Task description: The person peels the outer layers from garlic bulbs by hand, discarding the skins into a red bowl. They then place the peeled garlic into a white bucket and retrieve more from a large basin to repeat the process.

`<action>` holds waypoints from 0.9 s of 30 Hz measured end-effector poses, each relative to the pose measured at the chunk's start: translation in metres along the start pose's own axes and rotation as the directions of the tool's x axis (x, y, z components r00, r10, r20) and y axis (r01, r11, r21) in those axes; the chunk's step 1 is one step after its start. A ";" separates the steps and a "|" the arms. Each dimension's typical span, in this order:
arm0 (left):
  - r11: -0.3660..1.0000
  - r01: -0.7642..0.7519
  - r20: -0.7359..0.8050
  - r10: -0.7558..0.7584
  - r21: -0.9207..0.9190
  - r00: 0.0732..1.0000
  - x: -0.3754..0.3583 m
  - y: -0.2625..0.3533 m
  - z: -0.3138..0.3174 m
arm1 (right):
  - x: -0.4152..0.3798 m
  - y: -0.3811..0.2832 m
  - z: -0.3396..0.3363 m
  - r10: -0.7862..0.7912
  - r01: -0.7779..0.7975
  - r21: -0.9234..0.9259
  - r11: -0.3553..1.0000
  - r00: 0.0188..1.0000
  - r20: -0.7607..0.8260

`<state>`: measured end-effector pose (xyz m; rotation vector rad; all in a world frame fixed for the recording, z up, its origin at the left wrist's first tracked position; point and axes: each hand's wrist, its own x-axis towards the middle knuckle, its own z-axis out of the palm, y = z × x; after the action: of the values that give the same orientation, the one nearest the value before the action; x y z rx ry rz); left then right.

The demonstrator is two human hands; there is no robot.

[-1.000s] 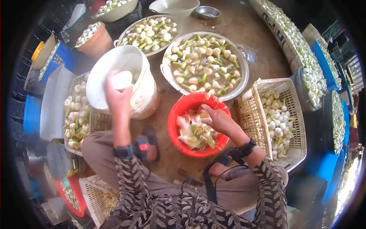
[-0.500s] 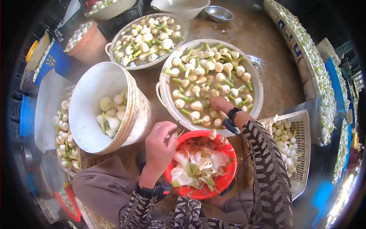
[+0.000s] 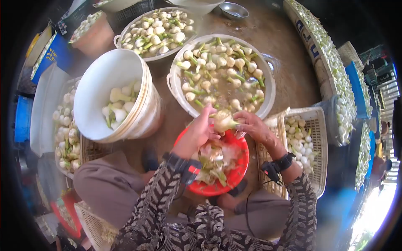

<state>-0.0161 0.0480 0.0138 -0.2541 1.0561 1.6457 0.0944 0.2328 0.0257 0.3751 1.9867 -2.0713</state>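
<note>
Between my two hands hangs a pale bulb with a green stem [image 3: 222, 121], above the red basin [image 3: 240, 172] of peeled skins. My left hand [image 3: 202, 129] holds the bulb's left side, with its fingers bent round it. The fingers of my right hand [image 3: 254, 129] pinch its stem end at the right. Just beyond my hands is a wide pale tub [image 3: 271, 90], where bulbs with green stems float in brownish water. To the left a tilted white bucket [image 3: 94, 100] holds several cleaner white bulbs.
A second tub [image 3: 119, 37] of bulbs stands farther back, beside an orange pot [image 3: 94, 37]. At the right is a cream crate [image 3: 320, 146] of white bulbs, with a long bulb-topped sack [image 3: 312, 50] beyond. A metal bowl [image 3: 234, 10] sits on the wet floor.
My right hand has come back from the water tub to above the red basin. My left hand has moved right and up, and both hands are now on a bulb. The view has shifted slightly.
</note>
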 end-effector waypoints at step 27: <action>0.836 -0.529 0.413 0.433 0.150 0.801 -0.136 -0.096 -0.019 | -0.133 -0.004 0.119 -0.125 0.121 -0.548 0.827 0.992 0.030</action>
<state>0.1101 -0.0587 0.0423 0.5298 1.0840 1.8829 0.2156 0.1136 0.0805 0.1367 2.5428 -1.4462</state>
